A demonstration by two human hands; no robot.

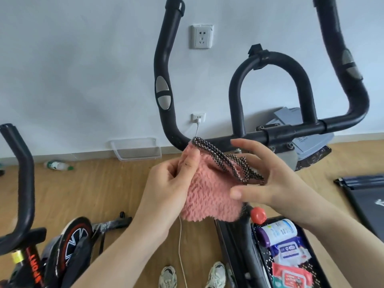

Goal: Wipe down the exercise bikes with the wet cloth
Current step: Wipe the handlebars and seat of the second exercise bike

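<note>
2 exercise bikes: near bike [280, 134] just beyond both hands, second bike [25, 183] well left of the left hand [172, 183]. 1 pink cloth [209, 196] held up between the hands. Left hand: fingers curled, pinching the cloth's left edge. Right hand [270, 183]: fingers spread straight, touching the dotted trim. Frame lettering on second bike: unreadable.

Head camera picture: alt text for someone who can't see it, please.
A left hand pinches a fluffy pink cloth before an exercise bike's handlebars, while the right hand touches its dotted trim with straight fingers. A second bike stands at left.
</note>
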